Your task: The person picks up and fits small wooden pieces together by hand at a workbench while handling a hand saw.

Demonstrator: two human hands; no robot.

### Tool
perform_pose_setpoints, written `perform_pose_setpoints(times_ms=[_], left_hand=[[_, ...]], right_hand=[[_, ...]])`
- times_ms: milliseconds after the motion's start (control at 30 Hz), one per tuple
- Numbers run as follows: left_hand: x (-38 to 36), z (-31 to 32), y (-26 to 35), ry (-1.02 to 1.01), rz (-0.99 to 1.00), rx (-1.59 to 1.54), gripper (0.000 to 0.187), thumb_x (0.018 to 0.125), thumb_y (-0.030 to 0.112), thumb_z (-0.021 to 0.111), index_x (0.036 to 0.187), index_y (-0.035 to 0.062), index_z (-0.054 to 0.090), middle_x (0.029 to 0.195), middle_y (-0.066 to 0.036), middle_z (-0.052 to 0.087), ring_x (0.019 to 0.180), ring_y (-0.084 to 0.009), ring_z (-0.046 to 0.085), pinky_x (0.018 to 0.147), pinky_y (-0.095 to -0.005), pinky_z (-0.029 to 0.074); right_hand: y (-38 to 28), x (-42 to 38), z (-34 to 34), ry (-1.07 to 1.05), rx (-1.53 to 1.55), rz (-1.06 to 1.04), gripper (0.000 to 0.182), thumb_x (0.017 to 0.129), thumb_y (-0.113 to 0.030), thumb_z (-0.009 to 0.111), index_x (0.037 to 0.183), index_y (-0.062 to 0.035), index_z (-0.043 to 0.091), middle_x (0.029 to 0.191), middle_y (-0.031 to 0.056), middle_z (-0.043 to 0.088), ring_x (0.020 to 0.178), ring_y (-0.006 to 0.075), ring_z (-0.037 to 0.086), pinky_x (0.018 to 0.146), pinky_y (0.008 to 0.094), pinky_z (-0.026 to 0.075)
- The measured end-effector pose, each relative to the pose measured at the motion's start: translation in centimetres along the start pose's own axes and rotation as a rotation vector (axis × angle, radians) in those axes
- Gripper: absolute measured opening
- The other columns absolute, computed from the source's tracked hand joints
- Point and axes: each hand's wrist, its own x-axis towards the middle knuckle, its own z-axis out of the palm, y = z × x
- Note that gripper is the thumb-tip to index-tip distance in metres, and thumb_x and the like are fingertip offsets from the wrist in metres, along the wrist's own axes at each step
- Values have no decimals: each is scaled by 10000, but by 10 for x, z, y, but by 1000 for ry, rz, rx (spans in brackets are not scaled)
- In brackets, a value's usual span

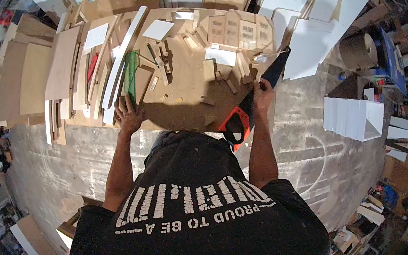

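My left hand rests at the near edge of the workbench with its fingers apart, beside a wooden frame piece and a green strip. Over at the right edge of the bench, my right hand is closed in a pinch above a handsaw; what it pinches, if anything, I cannot make out. The handsaw lies along that edge, its orange and black handle towards my body and its dark blade partly hidden by the hand. Small wood offcuts lie between my hands.
A wooden model house front with window openings stands at the back of the bench. Long boards are stacked at the left. White panels lean at the back right, and a white box-like stack stands on the floor.
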Motion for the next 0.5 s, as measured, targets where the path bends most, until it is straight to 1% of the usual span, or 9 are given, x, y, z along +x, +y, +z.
perform_pose_setpoints(times_ms=[33, 67, 100, 167, 200, 300, 400, 467, 500], left_hand=[[0, -11, 6, -36, -41, -28, 943, 883, 573, 591, 1578, 175, 93, 1593, -219, 133, 1456, -464, 64, 1039, -728, 225], [-1, -22, 13, -72, -82, -56, 941, 885, 574, 588, 1578, 179, 88, 1595, -217, 127, 1458, -460, 61, 1040, -727, 225], [-2, -33, 20, -109, -123, -84, 939, 888, 574, 585, 1579, 184, 84, 1597, -216, 121, 1459, -457, 58, 1041, -726, 225], [0, -41, 27, -163, -173, -98, 935, 892, 587, 572, 1579, 193, 73, 1601, -212, 102, 1464, -450, 44, 1044, -727, 221], [1, -44, 29, -189, -200, -105, 934, 895, 593, 565, 1579, 197, 68, 1604, -211, 93, 1467, -446, 37, 1045, -728, 219], [1, -50, 31, -208, -218, -145, 930, 901, 617, 539, 1579, 206, 52, 1608, -208, 70, 1472, -437, 19, 1048, -734, 213], [1, -32, 18, -156, -121, -59, 939, 900, 613, 545, 1580, 201, 45, 1609, -204, 68, 1470, -448, 14, 1047, -740, 209], [0, 17, -14, -101, -5, 42, 941, 902, 599, 554, 1580, 196, 40, 1608, -206, 73, 1466, -459, 14, 1043, -743, 213], [1, 15, -14, -105, -12, 34, 944, 902, 592, 559, 1580, 194, 37, 1607, -207, 76, 1464, -463, 15, 1041, -744, 214]], right_hand=[[-2, 4, -6, -51, 4, 11, 250, 890, -172, 689, 1017, 43, 691, 852, 61, 690, 789, 134, 626, 726, 293, 504], [20, 9, -1, -74, -62, -51, 256, 893, -184, 692, 1025, 34, 703, 845, 92, 696, 790, 149, 640, 729, 293, 506], [15, 5, -1, -108, -124, -125, 262, 886, -193, 700, 1027, 28, 706, 846, 107, 699, 792, 162, 651, 735, 297, 509], [-19, -13, 0, -173, -246, -274, 276, 873, -211, 716, 1030, 15, 712, 848, 138, 704, 797, 188, 673, 748, 304, 517], [-37, -21, 3, -204, -133, -236, 298, 848, -223, 737, 1040, 3, 711, 866, 170, 707, 798, 232, 699, 750, 323, 532], [-54, -34, 15, -250, -58, 27, 286, 832, -215, 743, 1014, 3, 706, 870, 157, 713, 773, 246, 701, 733, 338, 543], [-33, -33, 35, -97, -178, -142, 255, 824, -221, 757, 922, 2, 680, 816, 132, 699, 724, 228, 684, 684, 343, 538], [-34, -33, 49, -30, -170, -167, 240, 810, -208, 764, 861, -4, 648, 781, 128, 682, 701, 228, 673, 663, 350, 531], [-34, -32, 56, 3, -165, -180, 239, 804, -202, 767, 830, -7, 632, 764, 125, 674, 690, 227, 668, 653, 354, 527]])
